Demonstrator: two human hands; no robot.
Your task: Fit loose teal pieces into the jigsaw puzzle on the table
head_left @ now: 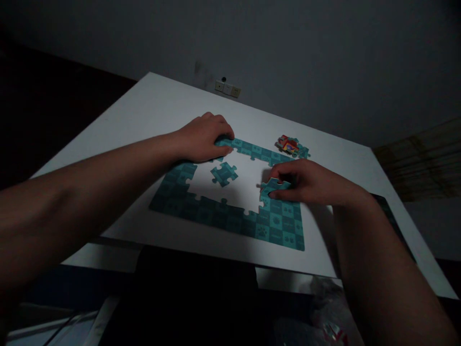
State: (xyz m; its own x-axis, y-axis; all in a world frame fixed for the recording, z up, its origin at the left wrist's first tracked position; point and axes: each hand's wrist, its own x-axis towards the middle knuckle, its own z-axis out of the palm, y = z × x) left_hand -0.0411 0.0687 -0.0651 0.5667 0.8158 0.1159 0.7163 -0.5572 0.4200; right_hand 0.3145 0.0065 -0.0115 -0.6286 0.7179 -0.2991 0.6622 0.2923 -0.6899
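Observation:
A teal jigsaw frame (230,218), face down with a paw-print pattern, lies on the white table (151,105); its middle is an unfilled gap. My left hand (203,137) presses flat on the frame's far left corner. My right hand (309,182) pinches a teal puzzle piece (273,186) at the frame's right inner edge. One loose teal piece (224,173) lies inside the gap, apart from both hands.
A small heap of pieces (291,145), some showing red and yellow, sits beyond the frame's far right corner. Wall sockets (226,88) are behind the table. A crumpled plastic bag (331,317) lies below the table's near edge.

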